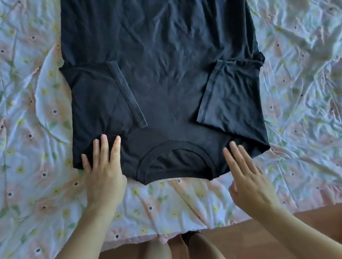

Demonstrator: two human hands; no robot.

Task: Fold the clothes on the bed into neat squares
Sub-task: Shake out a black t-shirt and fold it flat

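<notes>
We press the shirt flat with our left hand; our right hand is open, holding nothing. Sleeves are in. Next we likely fold it up.

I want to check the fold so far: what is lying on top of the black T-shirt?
On the black T-shirt lie both its sleeves, folded inward: left sleeve, right sleeve. The left hand rests flat on one shoulder; the right hand touches the other. What the sleeves cover is hidden.
</notes>
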